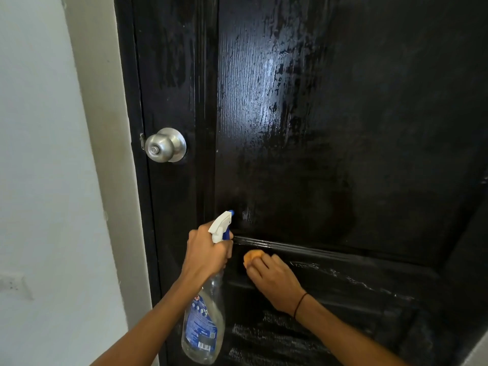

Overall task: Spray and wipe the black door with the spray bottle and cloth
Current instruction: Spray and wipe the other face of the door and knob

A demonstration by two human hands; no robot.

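A glossy black door (303, 114) fills the view, streaked with wet patches. My left hand (206, 249) grips the neck of a clear spray bottle (203, 323) with a blue label; its white and blue nozzle points at the door just above the horizontal moulding. My right hand (272, 278) holds a bunched orange cloth (252, 257) against the door panel below that moulding. Most of the cloth is hidden under my fingers.
A round metal door knob (165, 144) sticks out at the door's left side. A grey door frame (105, 154) and a pale wall (39, 180) lie to the left, with a wall socket (13, 283) low down.
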